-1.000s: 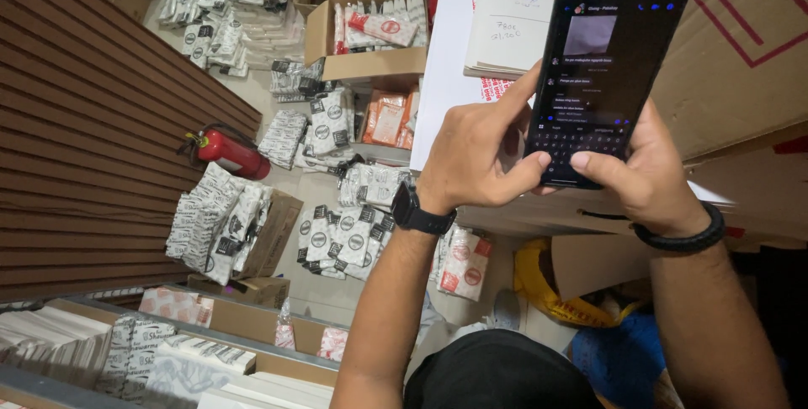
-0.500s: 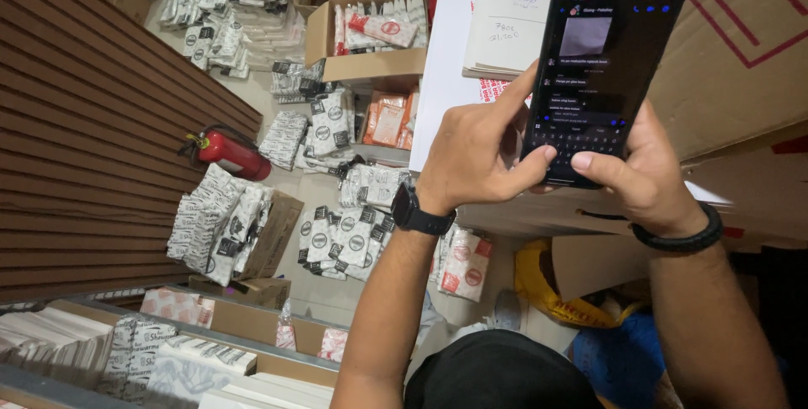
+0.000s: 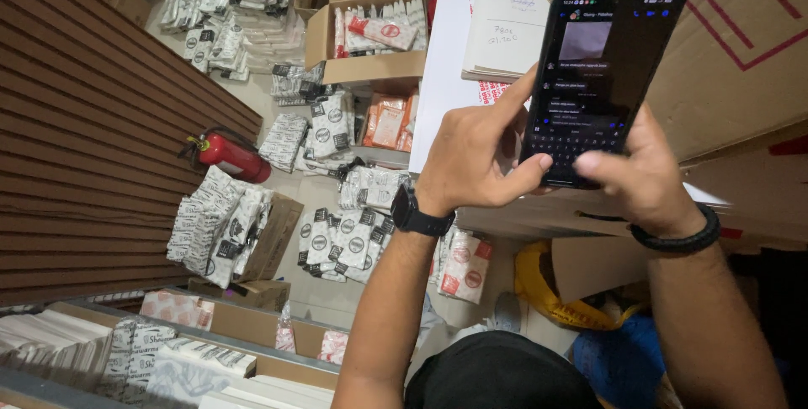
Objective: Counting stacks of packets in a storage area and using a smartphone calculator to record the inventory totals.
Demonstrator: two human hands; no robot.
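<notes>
A black smartphone with a lit dark screen and an on-screen keyboard is held up in both hands. My left hand grips its left edge, wearing a black watch at the wrist, with the thumb over the keyboard. My right hand supports the lower right of the phone, thumb on the keys; a black braided bracelet circles that wrist.
Stacks of white and black printed packets and open cardboard boxes cover the floor. A red fire extinguisher stands by the brown slatted wall. Large cardboard sheets stand on the right. A black cap shows below.
The phone and both hands have stayed almost still; only the thumbs shift slightly over the keyboard.
</notes>
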